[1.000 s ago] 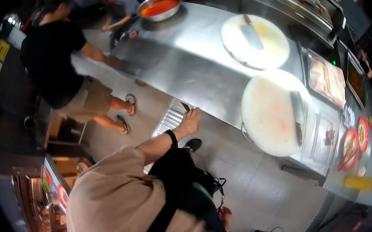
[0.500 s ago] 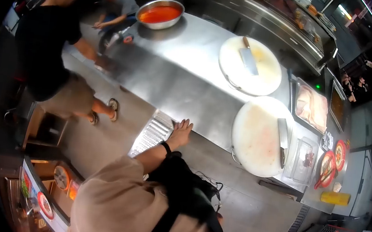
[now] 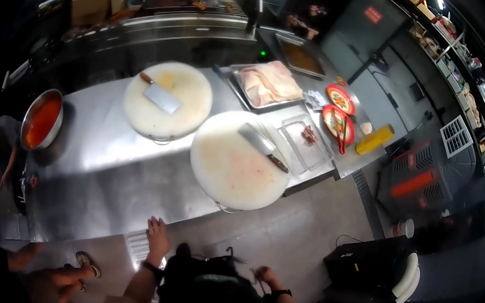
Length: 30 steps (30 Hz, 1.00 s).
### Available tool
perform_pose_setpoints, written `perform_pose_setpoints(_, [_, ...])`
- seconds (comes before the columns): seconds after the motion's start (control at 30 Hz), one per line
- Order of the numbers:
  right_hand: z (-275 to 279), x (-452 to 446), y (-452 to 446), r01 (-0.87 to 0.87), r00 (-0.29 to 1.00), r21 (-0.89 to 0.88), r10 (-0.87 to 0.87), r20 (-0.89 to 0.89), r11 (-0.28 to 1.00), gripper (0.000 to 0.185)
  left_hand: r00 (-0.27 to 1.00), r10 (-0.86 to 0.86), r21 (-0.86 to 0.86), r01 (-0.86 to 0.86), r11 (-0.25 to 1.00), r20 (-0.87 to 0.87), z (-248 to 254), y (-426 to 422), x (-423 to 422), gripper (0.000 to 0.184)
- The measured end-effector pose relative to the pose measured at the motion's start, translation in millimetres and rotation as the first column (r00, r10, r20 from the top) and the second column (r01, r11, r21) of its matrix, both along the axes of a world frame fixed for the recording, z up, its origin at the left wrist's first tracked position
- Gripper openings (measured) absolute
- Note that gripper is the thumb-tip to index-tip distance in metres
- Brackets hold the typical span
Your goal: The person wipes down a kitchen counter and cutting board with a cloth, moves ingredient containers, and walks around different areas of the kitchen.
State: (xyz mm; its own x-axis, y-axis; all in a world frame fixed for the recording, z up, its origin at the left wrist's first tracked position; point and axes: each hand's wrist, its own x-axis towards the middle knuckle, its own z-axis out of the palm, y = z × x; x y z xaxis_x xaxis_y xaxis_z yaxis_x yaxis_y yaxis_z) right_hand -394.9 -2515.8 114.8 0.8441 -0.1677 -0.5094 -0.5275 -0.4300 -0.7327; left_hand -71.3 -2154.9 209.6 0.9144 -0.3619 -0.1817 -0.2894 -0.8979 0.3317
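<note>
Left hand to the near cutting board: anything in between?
Head view: only bare steel counter lies between the left hand, at the counter's edge, and the near cutting board.

Co-worker (image 3: 57, 283) cut off, counter's (image 3: 129, 198) near-left corner.
We can't identify dark bits (image 3: 309, 136) in the clear tray (image 3: 313, 157), right end.

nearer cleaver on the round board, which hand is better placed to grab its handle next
Right, probably: the nearer cleaver has its handle toward the right, roughly in line with the right hand. The left hand is at the counter, farther left. Whether the right is free is unclear.
</note>
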Motion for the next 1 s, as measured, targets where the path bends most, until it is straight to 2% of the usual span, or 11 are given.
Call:
perform_pose_setpoints(0.13, [-5.5, 8.2, 13.7, 0.193, 0.975, 0.098, -0.180, -0.131, 0.976, 0.012, 1.000, -0.014, 0.059, 0.014, 0.998, 0.005, -18.5, -0.2, 4.3, 0.071])
perform_pose_setpoints(0.27, [-32.9, -7.0, 14.8, 0.065, 0.998, 0.012, -0.065, -0.012, 0.998, 0.008, 0.999, -0.023, 0.106, 0.026, 0.994, -0.034, -10.9, 0.2, 11.4, 0.070])
perform_pose_setpoints(0.33, [-41.0, -13.4, 16.0, 0.103, 0.970, 0.015, -0.097, -0.222, 0.995, 0.010, 0.995, -0.073, 0.122, 0.081, 0.989, -0.067, -6.2, 1.1, 13.8, 0.069])
perform_pose_setpoints(0.4, [-29.3, -10.4, 24.1, 0.218, 0.924, 0.089, -0.176, -0.341, 0.972, 0.016, 0.993, -0.103, 0.157, 0.111, 0.981, -0.063, 1.8, -0.9, 15.8, 0.068])
perform_pose_setpoints(0.47, [-15.8, -3.0, 29.2, 0.619, 0.718, 0.140, -0.484, -0.500, 0.773, 0.017, 0.989, -0.147, 0.124, 0.142, 0.982, 0.034, -14.3, 1.8, 19.3, 0.063])
perform_pose_setpoints(0.5, [-42.1, -15.4, 26.7, 0.666, 0.706, 0.196, -0.523, -0.477, 0.720, 0.015, 0.981, -0.162, 0.077, 0.154, 0.985, 0.111, -37.5, 9.5, 16.5, 0.061])
perform_pose_setpoints(0.53, [-36.5, -18.9, 30.6, 0.350, 0.914, 0.115, -0.312, -0.259, 0.930, 0.012, 0.970, -0.198, 0.072, 0.190, 0.979, 0.138, -31.0, 9.5, 18.9, 0.055])
perform_pose_setpoints(0.67, [-25.4, -3.5, 50.8, 0.485, 0.848, 0.203, -0.401, -0.345, 0.851, 0.022, 0.978, -0.169, 0.247, 0.136, 0.960, 0.121, -27.7, -0.9, 25.1, 0.044])
perform_pose_setpoints(0.7, [-24.4, 3.5, 56.1, 0.343, 0.923, 0.188, -0.292, -0.252, 0.920, 0.020, 0.973, -0.198, 0.352, 0.145, 0.925, 0.120, -45.8, -5.1, 30.5, 0.046])
perform_pose_setpoints(0.8, [-31.7, 15.3, 65.8, 0.024, 1.000, 0.061, -0.024, 0.003, 0.998, 0.018, 0.973, -0.233, 0.379, 0.219, 0.899, -0.011, -35.9, -3.9, 35.1, 0.051])
perform_pose_setpoints(1.0, [19.7, 41.8, 79.9, 0.071, 0.997, 0.050, -0.070, -0.024, 0.996, 0.018, 0.968, -0.239, 0.428, 0.249, 0.869, -0.078, -36.6, -9.0, 38.5, 0.063])
